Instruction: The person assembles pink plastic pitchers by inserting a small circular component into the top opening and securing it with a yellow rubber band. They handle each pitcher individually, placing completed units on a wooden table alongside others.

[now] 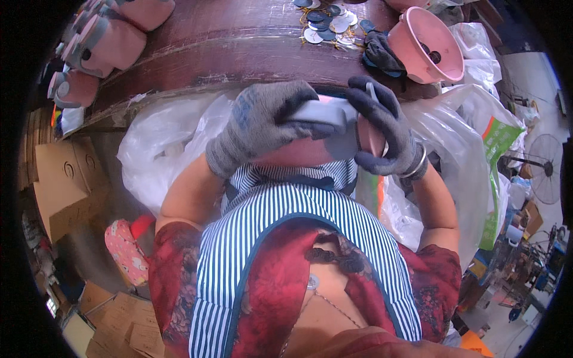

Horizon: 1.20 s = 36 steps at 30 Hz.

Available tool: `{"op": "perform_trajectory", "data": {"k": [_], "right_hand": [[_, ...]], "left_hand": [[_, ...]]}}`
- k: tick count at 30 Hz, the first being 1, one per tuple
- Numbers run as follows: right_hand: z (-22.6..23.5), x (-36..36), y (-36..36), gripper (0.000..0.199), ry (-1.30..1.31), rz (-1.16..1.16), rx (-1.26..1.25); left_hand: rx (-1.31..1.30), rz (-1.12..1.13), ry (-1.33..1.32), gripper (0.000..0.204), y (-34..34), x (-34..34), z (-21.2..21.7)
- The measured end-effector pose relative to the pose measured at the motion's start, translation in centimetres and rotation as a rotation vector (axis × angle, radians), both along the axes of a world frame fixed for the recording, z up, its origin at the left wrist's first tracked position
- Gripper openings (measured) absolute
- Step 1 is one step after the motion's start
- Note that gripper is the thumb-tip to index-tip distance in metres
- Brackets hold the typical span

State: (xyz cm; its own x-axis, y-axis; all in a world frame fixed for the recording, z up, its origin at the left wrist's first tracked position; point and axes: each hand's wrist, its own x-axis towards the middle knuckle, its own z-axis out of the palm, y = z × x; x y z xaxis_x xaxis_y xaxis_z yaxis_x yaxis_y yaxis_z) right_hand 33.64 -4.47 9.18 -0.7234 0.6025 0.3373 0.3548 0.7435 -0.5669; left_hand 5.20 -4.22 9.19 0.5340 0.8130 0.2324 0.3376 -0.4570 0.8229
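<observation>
You hold a pink plastic container with a grey rim (295, 154) in both hands, in front of the near edge of the dark red-brown wooden bench (239, 37) and above your lap. Your left hand, in a grey knitted glove with a dark palm (271, 122), has its fingers closed over the grey rim. Your right hand, gloved the same way (385, 128), curls round the container's right end, with the fingers above and the thumb below. The gloves cover much of the container, so you cannot tell its full shape.

Towards the bench's right edge, a pink plastic bucket (412, 45) lies tipped with its mouth facing right, just beside a crumpled dark cloth bundle (384, 52). Left of that bundle, a loose cluster of round silver and dark blue tags with yellow strings (327, 24) is spread on the bench. Along the bench's left edge, more pink containers with grey bands (116, 45) crowd together. Below the near edge, clear plastic bags (158, 140) bulge on both sides of you, and your blue-and-white striped apron (215, 268) covers your front.
</observation>
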Motion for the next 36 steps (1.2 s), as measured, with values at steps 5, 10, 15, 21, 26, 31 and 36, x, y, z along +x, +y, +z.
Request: {"op": "perform_trajectory", "data": {"k": [5, 10, 15, 21, 26, 31, 36], "right_hand": [[-0.7, -0.7, 0.3, 0.09, 0.024, -0.027, 0.014], [-3.3, -3.2, -0.2, 0.076, 0.478, -0.535, -0.473], [-2.7, -2.0, -0.1, 0.079, 0.245, -0.487, 0.024], [1.2, -0.2, 0.6, 0.042, -0.036, -0.02, 0.148], [-6.6, 2.5, 3.0, 0.049, 0.184, -0.352, -0.038], [1.1, 0.8, -1.3, 0.074, 0.076, -0.043, 0.107], [3.1, -2.3, -2.8, 0.067, -0.155, 0.607, 0.328]], "left_hand": [[0.255, 0.117, 0.055, 0.047, -0.6, 0.2, -0.4], [0.402, 0.2, 0.238, 0.042, -3.4, 2.6, -1.1], [0.395, 0.152, 0.182, 0.039, -2.4, 2.4, -1.2], [0.344, 0.1, 0.021, 0.042, -2.0, 2.4, -0.2], [0.626, 0.178, 0.254, 0.029, -2.4, 5.3, -0.6], [-0.042, -0.03, 0.064, 0.052, 1.1, -0.4, -1.3], [-0.19, -0.419, -0.215, 0.049, 2.1, 1.0, -3.6]]}}
